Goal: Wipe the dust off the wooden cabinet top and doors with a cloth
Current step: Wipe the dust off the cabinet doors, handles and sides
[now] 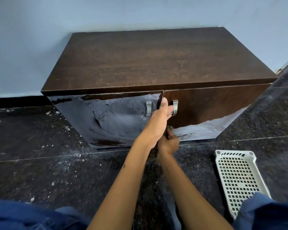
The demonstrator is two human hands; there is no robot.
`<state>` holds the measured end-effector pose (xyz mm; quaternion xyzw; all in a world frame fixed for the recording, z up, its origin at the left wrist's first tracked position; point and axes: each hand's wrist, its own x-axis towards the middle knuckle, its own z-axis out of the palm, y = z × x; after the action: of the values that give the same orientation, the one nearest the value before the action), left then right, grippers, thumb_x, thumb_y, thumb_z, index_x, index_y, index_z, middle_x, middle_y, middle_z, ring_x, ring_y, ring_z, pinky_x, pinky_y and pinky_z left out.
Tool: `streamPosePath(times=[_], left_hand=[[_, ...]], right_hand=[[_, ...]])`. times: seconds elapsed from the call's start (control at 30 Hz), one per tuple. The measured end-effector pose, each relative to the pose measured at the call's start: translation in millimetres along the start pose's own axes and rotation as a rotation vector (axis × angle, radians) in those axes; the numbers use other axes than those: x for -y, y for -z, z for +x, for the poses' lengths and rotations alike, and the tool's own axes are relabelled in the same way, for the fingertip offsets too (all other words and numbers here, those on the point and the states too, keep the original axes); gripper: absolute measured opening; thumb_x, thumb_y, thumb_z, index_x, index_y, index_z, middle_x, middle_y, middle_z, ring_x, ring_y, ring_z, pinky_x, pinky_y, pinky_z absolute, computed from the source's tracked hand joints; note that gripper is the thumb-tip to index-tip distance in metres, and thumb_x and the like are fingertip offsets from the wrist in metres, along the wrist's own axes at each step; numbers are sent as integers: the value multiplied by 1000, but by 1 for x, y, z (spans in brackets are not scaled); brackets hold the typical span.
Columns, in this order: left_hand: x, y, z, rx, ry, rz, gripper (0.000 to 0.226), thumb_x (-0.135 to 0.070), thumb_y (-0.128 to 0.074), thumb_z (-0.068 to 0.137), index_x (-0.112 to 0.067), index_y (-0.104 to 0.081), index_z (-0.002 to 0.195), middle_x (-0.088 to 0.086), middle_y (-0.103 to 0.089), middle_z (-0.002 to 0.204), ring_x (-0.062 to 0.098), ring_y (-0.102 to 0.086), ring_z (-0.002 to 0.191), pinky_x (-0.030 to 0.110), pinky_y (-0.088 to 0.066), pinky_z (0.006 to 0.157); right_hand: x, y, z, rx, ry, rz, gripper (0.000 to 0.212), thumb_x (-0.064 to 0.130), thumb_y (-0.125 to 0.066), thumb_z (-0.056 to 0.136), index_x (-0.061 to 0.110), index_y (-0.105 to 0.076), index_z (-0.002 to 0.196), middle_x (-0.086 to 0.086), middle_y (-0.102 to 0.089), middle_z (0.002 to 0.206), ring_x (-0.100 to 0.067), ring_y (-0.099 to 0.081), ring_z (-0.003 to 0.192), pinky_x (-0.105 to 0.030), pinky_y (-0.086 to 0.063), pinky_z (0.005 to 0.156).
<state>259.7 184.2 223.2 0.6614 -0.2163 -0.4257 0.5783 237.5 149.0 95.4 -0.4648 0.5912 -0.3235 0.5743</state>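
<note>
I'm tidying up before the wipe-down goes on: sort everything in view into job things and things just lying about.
Part of the job:
- dark brown wooden cabinet
- its two metal door handles
- dark cloth, gripped low by the right hand
- left hand, at the right handle

Just lying about:
- white perforated plastic basket on the black speckled floor
</note>
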Motion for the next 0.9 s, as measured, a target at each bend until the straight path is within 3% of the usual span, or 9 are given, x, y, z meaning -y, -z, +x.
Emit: streamPosePath(times=[0.1, 0.17, 0.23, 0.37, 0.47, 0.53, 0.6, 0.7, 0.9], left_hand=[[3, -2, 8, -33, -18, 148, 60, -52, -16, 99, -17, -43, 139, 1, -45, 143, 14, -39, 133, 36, -24, 113], [6, -4, 9, -60, -79, 317, 52, -51, -21, 99, -23, -51, 130, -6, -56, 126, 6, -50, 116, 31, -33, 100], [9, -6, 4, -106, -234, 575, 44, -43, -26, 100, -18, -58, 117, -7, -60, 108, 7, -56, 98, 28, -39, 86], [17, -4, -1, -135, -385, 927, 41, -30, -30, 102, -12, -48, 133, 5, -54, 134, 20, -49, 123, 39, -32, 109], [24, 3, -2, -160, -408, 1020, 42, -26, -32, 101, -13, -43, 139, 6, -47, 142, 19, -40, 132, 34, -22, 115], [28, 6, -4, -221, -503, 1194, 42, -23, -33, 100, -10, -45, 137, 9, -44, 144, 20, -34, 137, 31, -14, 117], [30, 8, -9, -290, -600, 1267, 42, -21, -34, 98, -6, -51, 133, 12, -45, 143, 23, -33, 138, 35, -15, 118], [36, 14, -10, -376, -639, 1334, 45, -21, -33, 95, -2, -50, 133, 14, -43, 143, 26, -32, 139, 42, -19, 117], [55, 19, -16, -436, -576, 1302, 51, -17, -30, 92, 1, -41, 138, 15, -32, 150, 27, -23, 142, 44, -18, 117]], right_hand=[[13, 5, -6, -16, 249, 21, 37, 12, -63, 86, 3, -61, 122, -9, -56, 126, -23, -54, 116, -31, -42, 102], [14, 7, -14, 75, 266, 59, 41, 27, -55, 83, 3, -63, 116, -11, -55, 124, -24, -55, 113, -37, -46, 99], [10, 8, -17, 150, 223, 14, 23, 22, -52, 89, 10, -62, 106, -15, -57, 122, -27, -56, 111, -40, -46, 97], [6, 15, -1, 40, 216, -58, 25, 12, -52, 95, -4, -62, 112, -17, -63, 115, -27, -61, 104, -28, -48, 88], [14, 16, -4, -21, 377, -72, 18, 20, -51, 96, 13, -64, 107, 4, -69, 100, -10, -65, 87, -12, -50, 66], [14, 17, -16, 65, 510, -98, 19, 33, -47, 95, 24, -61, 105, -3, -64, 108, -15, -61, 95, -15, -49, 74], [4, 17, -18, 175, 566, -118, 42, 40, -46, 90, 8, -61, 114, -10, -58, 117, -22, -59, 103, -24, -47, 86], [-3, 15, -4, 152, 440, -199, 30, 8, -56, 91, -8, -60, 117, -11, -52, 122, -29, -54, 112, -13, -36, 90], [0, 11, -4, 88, 483, -173, 35, -4, -59, 86, -4, -59, 121, -15, -53, 124, -25, -51, 117, -32, -41, 103]])
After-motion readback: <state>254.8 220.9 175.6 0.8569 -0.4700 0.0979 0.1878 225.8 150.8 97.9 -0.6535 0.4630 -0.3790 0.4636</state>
